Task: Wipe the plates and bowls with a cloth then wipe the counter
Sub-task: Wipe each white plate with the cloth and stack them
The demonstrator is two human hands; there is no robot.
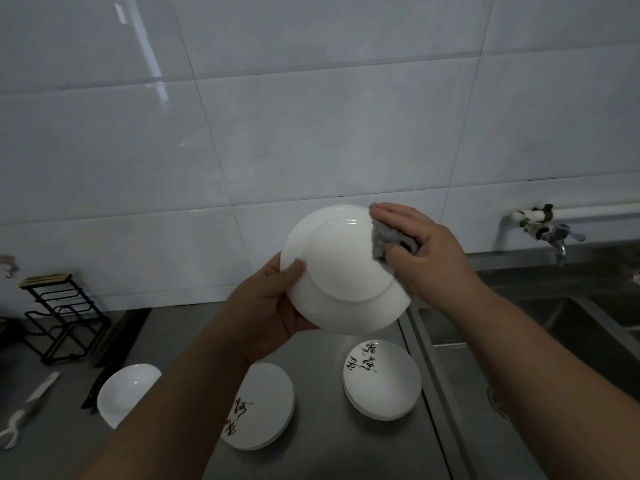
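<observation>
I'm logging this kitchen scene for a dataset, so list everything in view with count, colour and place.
held plate: 1, white, underside up, in mid-air above the counter
cloth: 1, grey, pressed on the held plate's right edge
plates on counter: 3 spots, white; plain one left, two with black script, middle and right, both looking stacked
counter: 1, steel grey, below
sink: 1, steel, right
tap: 1, white and metal, on right wall
rack: 1, black wire, left
knife: 1, white, far left
wall tiles: white, behind
left hand: grips plate
right hand: holds cloth

2 bare forearms, no sleeves; left hand [266,306], right hand [429,258].
</observation>
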